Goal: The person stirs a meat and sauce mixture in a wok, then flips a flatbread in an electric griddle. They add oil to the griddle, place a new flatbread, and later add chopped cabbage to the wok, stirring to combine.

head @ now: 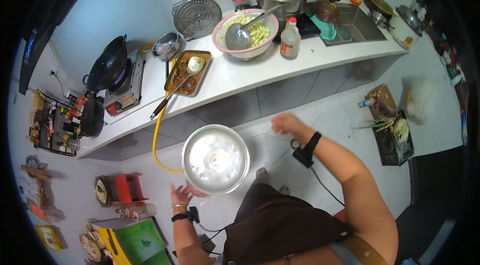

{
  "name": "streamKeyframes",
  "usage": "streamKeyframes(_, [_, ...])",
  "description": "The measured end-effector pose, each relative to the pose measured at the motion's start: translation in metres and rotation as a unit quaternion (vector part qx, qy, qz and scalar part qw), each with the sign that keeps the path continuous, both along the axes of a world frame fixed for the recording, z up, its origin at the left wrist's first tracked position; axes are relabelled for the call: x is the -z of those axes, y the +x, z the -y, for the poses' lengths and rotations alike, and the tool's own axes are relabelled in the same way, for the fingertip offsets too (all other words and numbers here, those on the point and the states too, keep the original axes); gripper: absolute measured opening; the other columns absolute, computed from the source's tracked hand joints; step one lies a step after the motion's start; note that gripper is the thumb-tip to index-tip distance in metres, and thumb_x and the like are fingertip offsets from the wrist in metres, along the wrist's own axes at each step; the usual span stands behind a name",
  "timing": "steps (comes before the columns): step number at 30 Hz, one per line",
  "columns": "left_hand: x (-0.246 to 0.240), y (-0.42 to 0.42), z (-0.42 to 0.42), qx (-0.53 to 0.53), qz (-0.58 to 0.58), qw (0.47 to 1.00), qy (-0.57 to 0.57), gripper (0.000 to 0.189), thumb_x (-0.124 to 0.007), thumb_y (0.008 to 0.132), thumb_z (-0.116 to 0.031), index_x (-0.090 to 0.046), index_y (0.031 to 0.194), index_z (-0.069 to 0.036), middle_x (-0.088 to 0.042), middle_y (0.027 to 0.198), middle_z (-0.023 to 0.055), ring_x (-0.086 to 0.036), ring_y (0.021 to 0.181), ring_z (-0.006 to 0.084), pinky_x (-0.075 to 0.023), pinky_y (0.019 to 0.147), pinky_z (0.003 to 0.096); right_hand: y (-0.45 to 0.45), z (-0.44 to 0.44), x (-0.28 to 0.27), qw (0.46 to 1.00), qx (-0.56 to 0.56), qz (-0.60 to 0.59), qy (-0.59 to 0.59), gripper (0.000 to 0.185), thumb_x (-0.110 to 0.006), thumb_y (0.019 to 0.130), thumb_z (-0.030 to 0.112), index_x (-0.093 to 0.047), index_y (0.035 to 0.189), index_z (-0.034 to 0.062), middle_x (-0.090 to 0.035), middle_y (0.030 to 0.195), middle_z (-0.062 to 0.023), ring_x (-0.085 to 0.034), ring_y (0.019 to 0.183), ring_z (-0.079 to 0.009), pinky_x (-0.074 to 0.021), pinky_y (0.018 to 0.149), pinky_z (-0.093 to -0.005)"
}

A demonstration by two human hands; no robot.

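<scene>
A large round, shiny metal vessel or lid (pixel 215 158) lies before me, below the counter front; the picture does not settle which. A bit of something reddish (pixel 197 190) shows under its near rim. My left hand (pixel 181 194) is beside the vessel's lower left rim, fingers spread and nothing in them. My right hand (pixel 287 124) hangs over the floor near the counter edge, to the right of the vessel. Its fingers look curled and somewhat blurred, and I see no object in them.
On the counter (pixel 240 73) are a wok (pixel 108 66) over a lit gas burner, a tray (pixel 204 85) with a ladle (pixel 176 90), and a pink-rimmed colander (pixel 270 45) of chopped vegetables under a skimmer (pixel 238 36). A yellow hose (pixel 157 141) hangs down. A vegetable crate (pixel 390 152) stands right.
</scene>
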State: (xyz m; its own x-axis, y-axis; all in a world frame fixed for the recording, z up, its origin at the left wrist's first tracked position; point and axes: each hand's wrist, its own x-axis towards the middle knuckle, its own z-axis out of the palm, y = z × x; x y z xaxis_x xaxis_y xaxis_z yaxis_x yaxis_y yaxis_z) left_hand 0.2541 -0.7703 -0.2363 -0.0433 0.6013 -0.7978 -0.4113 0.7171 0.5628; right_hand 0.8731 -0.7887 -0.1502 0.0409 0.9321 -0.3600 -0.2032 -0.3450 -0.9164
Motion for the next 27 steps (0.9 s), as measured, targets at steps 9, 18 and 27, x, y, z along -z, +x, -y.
streamKeyframes(9, [-0.124, 0.029, -0.077, -0.136, -0.037, 0.959, 0.244, 0.023, -0.058, 0.094, -0.034, -0.065, 0.096, -0.012, -0.068, 0.09, 0.0016, -0.06, 0.079, 0.0121, -0.0447, 0.068, 0.0253, 0.213, -0.118, -0.207, 0.89, 0.048, 0.45, 0.062, 0.016, -0.062, 0.084, 0.015, -0.067, 0.09, 0.0005, -0.067, 0.077, -0.0069, -0.066, 0.065, -0.0145, -0.0515, 0.056, -0.0295])
streamKeyframes(18, [-0.254, 0.287, -0.144, 0.078, -0.035, 0.937, 0.339, 0.029, -0.062, 0.093, -0.023, -0.062, 0.11, 0.001, -0.067, 0.092, 0.0105, -0.063, 0.076, 0.0172, -0.0516, 0.071, 0.0272, 0.243, -0.199, -0.197, 0.848, -0.033, 0.53, -0.006, 0.044, -0.078, 0.077, 0.038, -0.061, 0.079, -0.002, -0.063, 0.071, -0.0133, -0.064, 0.055, -0.0221, -0.0501, 0.054, -0.0341])
streamKeyframes(27, [-0.222, 0.52, -0.22, 0.125, 0.128, 0.978, 0.103, 0.056, -0.062, 0.093, -0.033, -0.043, 0.129, 0.006, -0.062, 0.114, 0.0266, -0.068, 0.095, 0.0336, -0.059, 0.082, 0.0383, 0.328, -0.318, -0.239, 0.659, -0.187, 0.662, 0.305, 0.016, -0.066, 0.079, 0.011, -0.061, 0.093, 0.0032, -0.062, 0.089, -0.0156, -0.061, 0.089, -0.0356, -0.049, 0.077, -0.0427])
